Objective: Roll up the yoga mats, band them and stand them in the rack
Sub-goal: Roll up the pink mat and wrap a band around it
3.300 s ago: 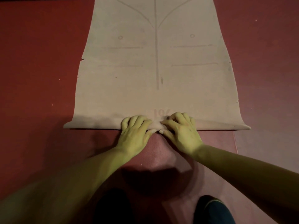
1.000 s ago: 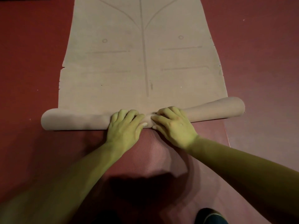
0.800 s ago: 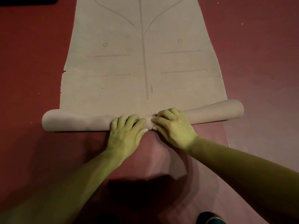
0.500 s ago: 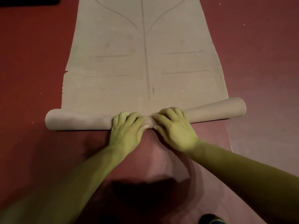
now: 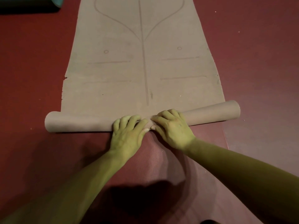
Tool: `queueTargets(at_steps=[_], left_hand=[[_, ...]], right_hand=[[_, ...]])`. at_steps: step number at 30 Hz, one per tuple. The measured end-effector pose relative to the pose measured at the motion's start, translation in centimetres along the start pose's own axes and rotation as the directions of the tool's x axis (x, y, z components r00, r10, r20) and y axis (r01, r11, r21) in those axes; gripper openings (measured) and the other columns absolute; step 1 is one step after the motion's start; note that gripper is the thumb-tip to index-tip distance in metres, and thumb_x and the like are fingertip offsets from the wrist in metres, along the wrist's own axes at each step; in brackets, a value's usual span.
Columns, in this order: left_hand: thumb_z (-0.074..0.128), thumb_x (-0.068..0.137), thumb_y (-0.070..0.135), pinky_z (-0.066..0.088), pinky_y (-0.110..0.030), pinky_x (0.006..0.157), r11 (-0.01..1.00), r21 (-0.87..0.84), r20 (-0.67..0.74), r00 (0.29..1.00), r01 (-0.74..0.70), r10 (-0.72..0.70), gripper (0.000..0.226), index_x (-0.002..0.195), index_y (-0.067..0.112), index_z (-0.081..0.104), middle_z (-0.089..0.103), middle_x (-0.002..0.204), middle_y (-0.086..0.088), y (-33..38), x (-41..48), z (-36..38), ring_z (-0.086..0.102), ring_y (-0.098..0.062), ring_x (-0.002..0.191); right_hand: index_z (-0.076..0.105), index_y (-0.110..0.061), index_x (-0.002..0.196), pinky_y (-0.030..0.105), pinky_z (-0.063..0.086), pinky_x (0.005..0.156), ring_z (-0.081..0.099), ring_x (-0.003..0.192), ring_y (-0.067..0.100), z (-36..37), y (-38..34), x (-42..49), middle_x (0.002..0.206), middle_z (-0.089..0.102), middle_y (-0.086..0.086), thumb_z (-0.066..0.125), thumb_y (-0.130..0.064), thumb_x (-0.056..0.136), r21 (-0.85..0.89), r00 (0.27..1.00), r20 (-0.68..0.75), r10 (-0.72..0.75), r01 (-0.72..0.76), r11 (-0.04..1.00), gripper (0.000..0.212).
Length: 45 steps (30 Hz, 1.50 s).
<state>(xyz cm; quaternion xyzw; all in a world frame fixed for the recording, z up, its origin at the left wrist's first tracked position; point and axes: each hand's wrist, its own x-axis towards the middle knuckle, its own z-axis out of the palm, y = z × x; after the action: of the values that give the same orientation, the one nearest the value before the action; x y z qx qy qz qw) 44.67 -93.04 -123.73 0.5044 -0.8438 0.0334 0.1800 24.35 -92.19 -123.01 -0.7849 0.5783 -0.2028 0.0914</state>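
A tan yoga mat (image 5: 145, 65) with printed guide lines lies flat on the floor, stretching away from me. Its near end is rolled into a low tube (image 5: 77, 123) that runs left to right. My left hand (image 5: 127, 135) and my right hand (image 5: 173, 128) sit side by side on the middle of the roll, fingers curled over its top and thumbs against its near side. The roll's right end (image 5: 226, 112) lies a little farther from me than the left end.
A dark red mat (image 5: 153, 159) lies under my forearms on the red floor (image 5: 32, 62). A dark teal rolled object (image 5: 32, 4) lies at the top left corner. No rack or band is in view.
Since the earliest frame the flat near edge of the tan mat has become a roll. Over the last second the roll and both hands have hardly moved.
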Motion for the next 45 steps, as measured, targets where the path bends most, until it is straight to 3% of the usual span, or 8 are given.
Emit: queueTargets(at_steps=[4, 8, 19, 25, 33, 36, 40, 45], left_hand=[[0.051, 0.094, 0.041, 0.029, -0.038, 0.094, 0.997, -0.039, 0.020, 0.998, 0.062, -0.061, 0.025, 0.113, 0.031, 0.064, 0.061, 0.110, 0.009, 0.1, 0.5, 0.0, 0.046, -0.021, 0.103], [0.047, 0.095, 0.042, 0.029, -0.037, 0.094, 0.994, -0.043, 0.057, 0.993, 0.105, -0.103, 0.028, 0.111, 0.031, 0.067, 0.061, 0.108, 0.011, 0.1, 1.1, -0.1, 0.047, -0.020, 0.101], [0.044, 0.096, 0.043, 0.030, -0.037, 0.088, 0.995, -0.031, 0.045, 0.995, 0.095, -0.093, 0.034, 0.110, 0.025, 0.069, 0.063, 0.101, 0.006, -0.1, 2.3, -0.1, 0.052, -0.025, 0.089], [0.046, 0.094, 0.041, 0.030, -0.041, 0.095, 0.999, -0.022, -0.001, 0.999, 0.047, -0.047, 0.029, 0.115, 0.027, 0.060, 0.058, 0.114, 0.002, -0.2, 1.6, 0.1, 0.048, -0.022, 0.101], [0.046, 0.093, 0.041, 0.030, -0.039, 0.096, 0.991, -0.065, 0.037, 0.993, 0.117, -0.114, 0.031, 0.110, 0.026, 0.068, 0.061, 0.106, 0.004, -0.4, 2.2, 0.3, 0.047, -0.023, 0.099], [0.046, 0.093, 0.039, 0.030, -0.037, 0.093, 0.992, -0.067, 0.010, 0.994, 0.108, -0.107, 0.030, 0.109, 0.025, 0.067, 0.061, 0.104, 0.004, -0.4, 2.4, 0.3, 0.046, -0.022, 0.097], [0.046, 0.093, 0.040, 0.032, -0.038, 0.091, 0.993, -0.049, 0.007, 0.994, 0.108, -0.107, 0.031, 0.108, 0.024, 0.068, 0.061, 0.102, 0.003, -0.3, 2.7, 0.3, 0.047, -0.023, 0.095], [0.046, 0.094, 0.040, 0.031, -0.042, 0.099, 0.998, -0.032, -0.015, 0.998, 0.059, -0.059, 0.032, 0.115, 0.022, 0.062, 0.059, 0.113, -0.001, -0.5, 2.0, 0.4, 0.050, -0.025, 0.102]], right_hand=[[0.072, -0.023, 0.118, 0.040, 0.045, 0.091, 0.057, 0.098, 0.024, -0.2, -0.3, 0.4, 0.106, 0.066, -0.004, 0.049, -0.049, 0.099, -0.010, 1.000, 0.010, 0.025, -0.024, 1.000, 0.040], [0.068, -0.023, 0.124, 0.040, 0.037, 0.100, 0.051, 0.111, 0.023, -0.6, -0.5, 0.3, 0.114, 0.061, -0.003, 0.056, -0.048, 0.096, 0.003, 0.998, -0.004, 0.065, -0.065, 0.998, 0.039], [0.070, -0.025, 0.118, 0.042, 0.042, 0.097, 0.050, 0.100, 0.023, -1.0, -0.1, 1.5, 0.109, 0.053, -0.001, 0.044, -0.055, 0.095, 0.079, 0.986, 0.102, 0.135, -0.143, 0.987, 0.046], [0.069, -0.026, 0.119, 0.036, 0.036, 0.097, 0.048, 0.101, 0.021, -1.5, -0.3, 1.6, 0.110, 0.054, -0.003, 0.038, -0.056, 0.096, 0.054, 0.980, 0.146, 0.132, -0.141, 0.989, 0.049], [0.068, -0.020, 0.122, 0.040, 0.037, 0.100, 0.048, 0.105, 0.024, -1.9, -0.4, 2.4, 0.112, 0.056, 0.001, 0.061, -0.044, 0.096, 0.041, 0.985, 0.129, 0.118, -0.124, 0.991, 0.036], [0.067, -0.019, 0.115, 0.038, 0.038, 0.095, 0.049, 0.102, 0.023, -1.9, -0.3, 2.3, 0.109, 0.056, 0.001, 0.059, -0.049, 0.093, 0.059, 0.991, 0.079, 0.107, -0.112, 0.992, 0.039], [0.071, -0.017, 0.115, 0.041, 0.041, 0.095, 0.052, 0.101, 0.025, -1.9, 0.0, 2.7, 0.108, 0.060, 0.000, 0.063, -0.045, 0.095, 0.064, 0.983, 0.130, 0.128, -0.137, 0.989, 0.035], [0.070, -0.019, 0.118, 0.041, 0.038, 0.098, 0.050, 0.105, 0.024, -1.8, 0.2, 2.8, 0.111, 0.060, -0.001, 0.061, -0.045, 0.098, 0.055, 0.980, 0.152, 0.128, -0.138, 0.989, 0.034]])
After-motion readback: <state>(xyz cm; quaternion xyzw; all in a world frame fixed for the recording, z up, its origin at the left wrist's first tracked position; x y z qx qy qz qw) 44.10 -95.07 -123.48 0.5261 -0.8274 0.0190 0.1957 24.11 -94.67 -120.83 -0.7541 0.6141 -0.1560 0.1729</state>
